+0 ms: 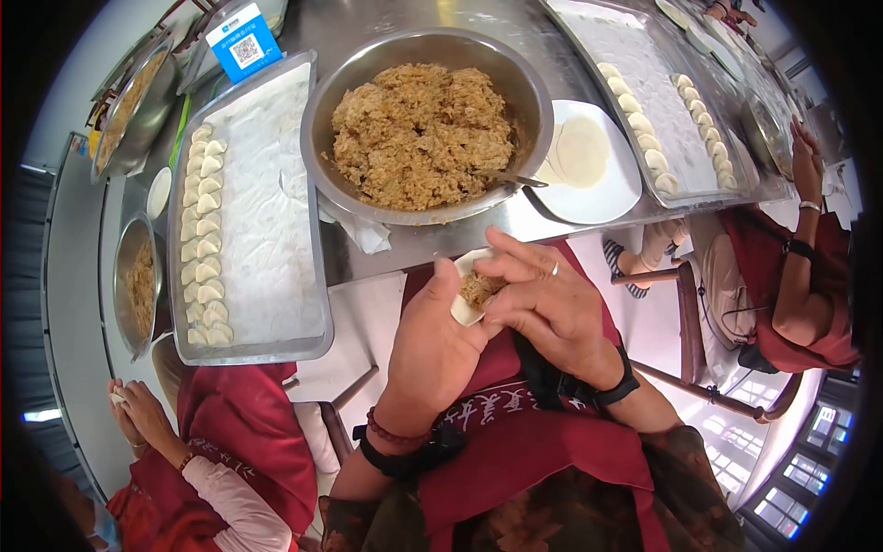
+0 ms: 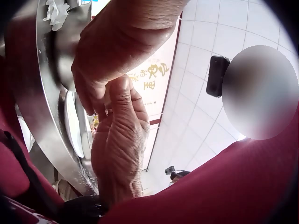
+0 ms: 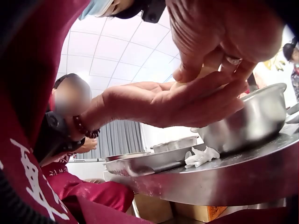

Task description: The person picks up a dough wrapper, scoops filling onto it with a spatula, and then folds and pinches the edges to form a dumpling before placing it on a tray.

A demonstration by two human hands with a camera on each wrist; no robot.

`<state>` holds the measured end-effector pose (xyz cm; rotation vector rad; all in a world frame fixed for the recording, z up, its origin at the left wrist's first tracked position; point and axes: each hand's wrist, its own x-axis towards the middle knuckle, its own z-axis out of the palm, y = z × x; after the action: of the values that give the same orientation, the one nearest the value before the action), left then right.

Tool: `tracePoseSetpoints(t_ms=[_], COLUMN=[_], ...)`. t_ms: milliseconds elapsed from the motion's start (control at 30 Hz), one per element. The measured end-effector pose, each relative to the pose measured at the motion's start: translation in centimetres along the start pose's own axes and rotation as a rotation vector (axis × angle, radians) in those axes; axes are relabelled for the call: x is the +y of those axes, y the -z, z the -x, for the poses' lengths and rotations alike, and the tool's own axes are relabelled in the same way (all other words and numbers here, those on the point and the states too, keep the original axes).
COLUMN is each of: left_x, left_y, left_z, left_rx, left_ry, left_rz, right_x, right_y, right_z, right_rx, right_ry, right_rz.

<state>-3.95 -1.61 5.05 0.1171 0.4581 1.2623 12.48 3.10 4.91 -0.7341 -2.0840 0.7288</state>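
A round dough wrapper (image 1: 467, 296) with brown filling (image 1: 479, 289) on it is held between both hands, below the large filling bowl. My left hand (image 1: 428, 354) cradles it from the left, thumb along its edge; in the right wrist view the left hand's fingers (image 3: 205, 100) extend beneath it. My right hand (image 1: 556, 317), with a ring, grips the wrapper's right edge, fingers bent over the filling. In the left wrist view the left hand (image 2: 121, 42) and right hand (image 2: 122, 140) meet and mostly hide the wrapper.
The steel bowl of filling (image 1: 317, 138) holds a spoon (image 1: 524, 179). Right of it, a white plate (image 1: 607, 207) bears flat wrappers. Trays of dumplings (image 1: 267, 267) (image 1: 625, 74) flank the bowl. A crumpled tissue (image 1: 368, 232) lies at the table edge. Other people sit at both sides.
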Motion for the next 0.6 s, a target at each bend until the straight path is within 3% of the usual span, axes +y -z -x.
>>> tracePoseSetpoints(t_ms=[267, 600], left_x=[-1.0, -1.9], left_y=[-0.4, 0.5], left_z=[0.4, 0.4], left_rx=[-0.036, 0.014], left_ry=[-0.111, -0.251], left_rz=[-0.357, -0.511], right_x=[0.1, -0.1], right_y=[-0.3, -0.9], right_z=[-0.1, -0.6], right_rx=[0.108, 0.168], right_ry=[-0.245, -0.253], right_rz=[-0.244, -0.296])
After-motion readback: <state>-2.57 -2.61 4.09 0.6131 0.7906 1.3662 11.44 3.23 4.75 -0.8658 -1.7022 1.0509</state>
